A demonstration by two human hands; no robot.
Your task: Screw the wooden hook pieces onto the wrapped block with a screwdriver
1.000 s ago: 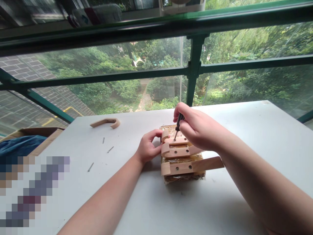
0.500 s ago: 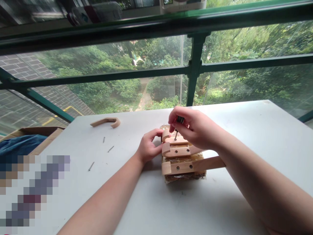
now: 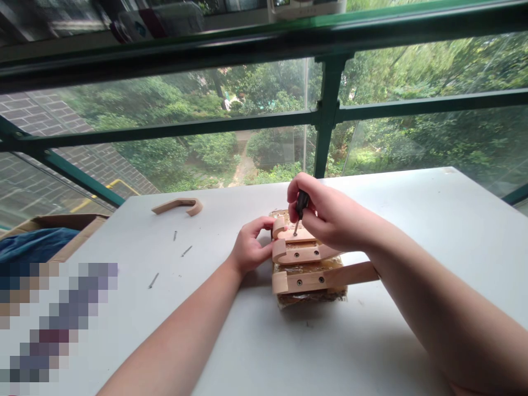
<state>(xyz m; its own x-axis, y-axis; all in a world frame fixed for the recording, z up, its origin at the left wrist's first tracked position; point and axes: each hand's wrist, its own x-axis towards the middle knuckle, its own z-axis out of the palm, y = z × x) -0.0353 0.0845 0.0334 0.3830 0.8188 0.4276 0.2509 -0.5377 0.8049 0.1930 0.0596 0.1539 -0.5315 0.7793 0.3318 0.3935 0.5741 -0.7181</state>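
My right hand [image 3: 334, 214] is wrapped round the black handle of a screwdriver [image 3: 302, 202]. Its tip stands in a screw in the farthest wooden hook [image 3: 304, 235]. That hook lies across a block wrapped in brown tape [image 3: 311, 267], partly hidden by my right hand. At the curled end of the same hook, my left hand [image 3: 251, 246] is closed, thumb and fingers on either side. Nearer me, a second wooden hook [image 3: 306, 255] and a third wooden hook [image 3: 311, 281] lie on the block, each with two screws in it.
A loose wooden hook [image 3: 178, 205] rests at the back left of the white table [image 3: 231, 341]. Three loose screws [image 3: 186, 251] lie left of my left hand. Beside the table stands a cardboard box [image 3: 82, 234] with blue cloth inside. A green-framed railing [image 3: 328, 110] runs behind.
My right hand and the screwdriver handle have risen slightly and turned, while the tip remains at the screw. My left hand and the block are practically where they were.
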